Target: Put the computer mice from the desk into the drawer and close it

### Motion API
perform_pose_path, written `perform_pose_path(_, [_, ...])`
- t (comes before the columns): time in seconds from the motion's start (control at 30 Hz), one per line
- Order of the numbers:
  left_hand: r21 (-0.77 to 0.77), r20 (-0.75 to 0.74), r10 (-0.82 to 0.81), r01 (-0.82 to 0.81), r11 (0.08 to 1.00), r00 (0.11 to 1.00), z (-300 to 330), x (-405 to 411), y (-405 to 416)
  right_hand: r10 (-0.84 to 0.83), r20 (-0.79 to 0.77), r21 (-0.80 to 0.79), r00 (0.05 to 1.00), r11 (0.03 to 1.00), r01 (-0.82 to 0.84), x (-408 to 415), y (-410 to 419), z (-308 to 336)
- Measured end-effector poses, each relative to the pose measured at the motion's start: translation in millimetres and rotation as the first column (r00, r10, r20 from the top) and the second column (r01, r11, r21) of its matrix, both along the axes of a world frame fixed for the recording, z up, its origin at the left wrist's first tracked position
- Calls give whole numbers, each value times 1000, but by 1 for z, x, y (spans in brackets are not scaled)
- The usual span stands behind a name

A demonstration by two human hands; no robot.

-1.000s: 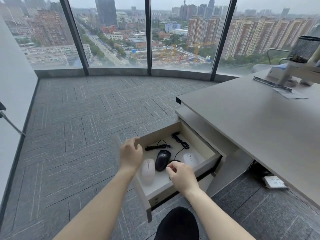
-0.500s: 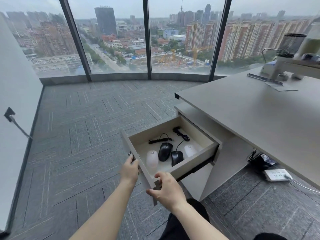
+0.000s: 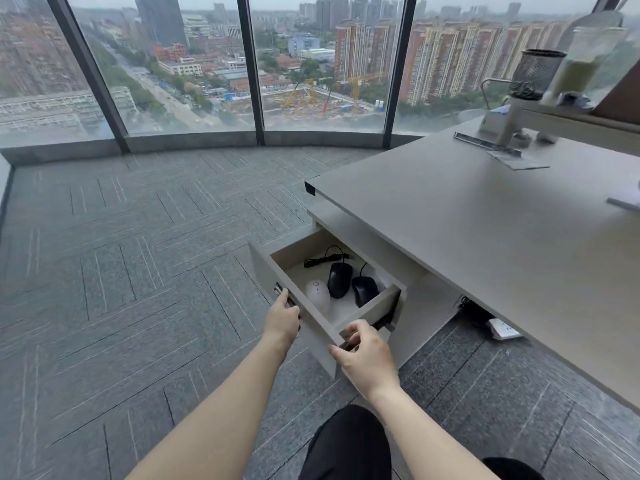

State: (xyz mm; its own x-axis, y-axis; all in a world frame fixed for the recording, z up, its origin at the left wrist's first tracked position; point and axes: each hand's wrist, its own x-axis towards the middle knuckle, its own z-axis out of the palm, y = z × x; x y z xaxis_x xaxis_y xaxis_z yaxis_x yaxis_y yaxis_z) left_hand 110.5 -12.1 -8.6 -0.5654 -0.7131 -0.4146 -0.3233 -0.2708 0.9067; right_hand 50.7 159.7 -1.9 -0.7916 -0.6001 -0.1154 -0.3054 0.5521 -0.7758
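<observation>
Now both hands grip the smooth beige drawer front (image 3: 277,292), left hand (image 3: 282,318) and right hand (image 3: 365,358), above two glossy black mice (image 3: 340,279) and one rounded white mouse (image 3: 318,295).

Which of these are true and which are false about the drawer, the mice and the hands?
1. The drawer is fully shut. False: it stands open.
2. Two black mice lie in the drawer. True.
3. The white mouse sits on the desk. False: it lies in the drawer.
4. Both hands touch the drawer front. True: left hand, right hand.
5. The black mice have cords. True.
</observation>
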Motion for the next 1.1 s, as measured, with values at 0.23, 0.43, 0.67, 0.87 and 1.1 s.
perform_pose_path(0.23, [43,-43,-50,51,998,998,3,-75,20,-301,117,-71,946,948,311,-52,9,-10])
perform_pose_path(0.43, [75,-100,-60,68,995,993,2,-113,26,-459,142,-131,877,870,476,-80,4,-18])
perform_pose_path(0.67, [215,-157,-19,53,975,987,7,-151,31,-524,155,-151,838,826,544,-115,-4,-32])
perform_pose_path(0.87, [179,-143,-41,67,982,989,3,-156,33,-527,141,-123,838,831,543,-126,-3,-38])
perform_pose_path(1.1, [86,-65,-106,112,990,992,1,-134,37,-521,135,-76,843,843,533,-115,11,-22])
